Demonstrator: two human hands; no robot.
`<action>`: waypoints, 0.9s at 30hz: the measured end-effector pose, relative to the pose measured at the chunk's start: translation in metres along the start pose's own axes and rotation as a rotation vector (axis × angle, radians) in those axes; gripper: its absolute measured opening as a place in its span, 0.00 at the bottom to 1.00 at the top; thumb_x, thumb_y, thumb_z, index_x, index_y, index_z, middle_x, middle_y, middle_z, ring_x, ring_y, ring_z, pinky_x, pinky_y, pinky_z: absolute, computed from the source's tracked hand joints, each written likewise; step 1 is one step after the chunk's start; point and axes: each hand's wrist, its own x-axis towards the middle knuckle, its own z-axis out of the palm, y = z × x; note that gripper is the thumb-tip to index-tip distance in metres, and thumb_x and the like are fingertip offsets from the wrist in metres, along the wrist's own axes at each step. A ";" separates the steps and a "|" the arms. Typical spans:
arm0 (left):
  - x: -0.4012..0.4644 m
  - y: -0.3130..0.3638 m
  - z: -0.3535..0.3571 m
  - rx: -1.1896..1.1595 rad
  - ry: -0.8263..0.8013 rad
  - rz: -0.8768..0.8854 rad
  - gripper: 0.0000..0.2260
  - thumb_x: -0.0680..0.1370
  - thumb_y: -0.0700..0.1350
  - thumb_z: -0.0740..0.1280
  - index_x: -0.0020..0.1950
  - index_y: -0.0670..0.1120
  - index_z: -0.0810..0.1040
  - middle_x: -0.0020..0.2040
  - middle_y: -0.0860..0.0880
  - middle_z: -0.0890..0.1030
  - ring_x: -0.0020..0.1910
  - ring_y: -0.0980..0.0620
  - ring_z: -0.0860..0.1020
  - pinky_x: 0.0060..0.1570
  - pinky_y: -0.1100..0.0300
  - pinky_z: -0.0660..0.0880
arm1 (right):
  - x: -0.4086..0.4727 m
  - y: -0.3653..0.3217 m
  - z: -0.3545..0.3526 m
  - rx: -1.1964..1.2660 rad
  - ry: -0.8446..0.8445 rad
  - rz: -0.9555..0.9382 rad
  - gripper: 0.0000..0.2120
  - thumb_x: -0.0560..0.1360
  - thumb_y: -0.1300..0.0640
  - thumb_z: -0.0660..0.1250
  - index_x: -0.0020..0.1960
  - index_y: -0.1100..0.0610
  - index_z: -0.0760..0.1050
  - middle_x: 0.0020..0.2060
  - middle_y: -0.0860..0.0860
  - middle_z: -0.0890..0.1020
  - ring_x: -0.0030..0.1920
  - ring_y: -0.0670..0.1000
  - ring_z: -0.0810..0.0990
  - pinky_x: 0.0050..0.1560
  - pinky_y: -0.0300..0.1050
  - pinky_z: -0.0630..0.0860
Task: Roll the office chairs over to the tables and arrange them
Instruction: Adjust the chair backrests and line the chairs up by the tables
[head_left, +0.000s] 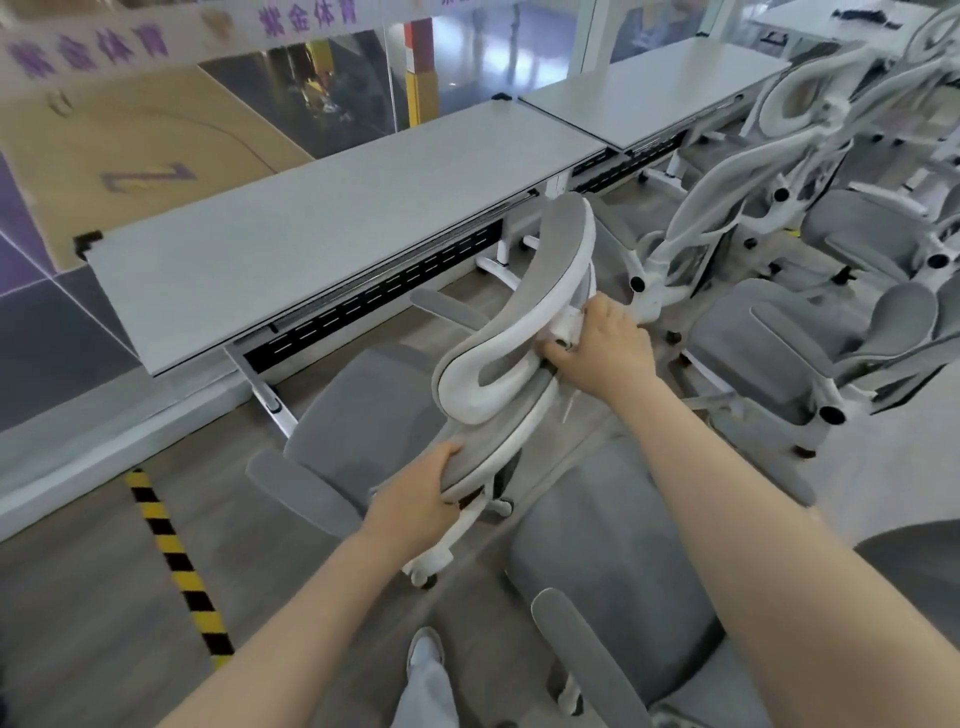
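Grey office chair (374, 415) at frame centre, seat facing the white desk (322, 228) at 11 o'clock. Left hand (415, 499) grip wraps the backrest's lower edge; right hand (602, 348) grip clasps the headrest bracket. More chairs (769, 332) cluster at 2 o'clock.

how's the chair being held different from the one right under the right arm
The held chair faces the near table, seat by its edge; the chair under the right arm sits farther back, away from it. The left hand and right hand grip the held chair's backrest; nothing touches the other. The held chair's headrest shows; the other's back is out of view. Both have grey seats and armrests.
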 end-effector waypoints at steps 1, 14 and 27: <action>-0.005 -0.002 -0.002 0.001 0.008 -0.014 0.26 0.74 0.50 0.67 0.70 0.58 0.64 0.58 0.55 0.77 0.54 0.51 0.77 0.48 0.57 0.72 | -0.009 0.001 0.000 0.001 0.009 -0.012 0.35 0.70 0.29 0.61 0.58 0.59 0.67 0.56 0.56 0.75 0.58 0.60 0.73 0.55 0.56 0.71; -0.054 -0.017 -0.012 0.080 -0.058 0.005 0.31 0.66 0.65 0.68 0.69 0.65 0.66 0.63 0.62 0.76 0.59 0.57 0.74 0.59 0.57 0.72 | -0.117 0.018 0.000 0.030 0.199 -0.048 0.31 0.70 0.31 0.65 0.45 0.60 0.66 0.38 0.54 0.73 0.41 0.61 0.77 0.40 0.52 0.68; -0.031 -0.023 -0.033 0.120 -0.168 0.141 0.29 0.71 0.59 0.69 0.70 0.66 0.66 0.64 0.66 0.73 0.63 0.63 0.71 0.60 0.65 0.67 | -0.125 0.018 0.010 0.049 0.166 0.091 0.27 0.74 0.35 0.63 0.50 0.61 0.68 0.45 0.57 0.77 0.48 0.63 0.75 0.46 0.56 0.73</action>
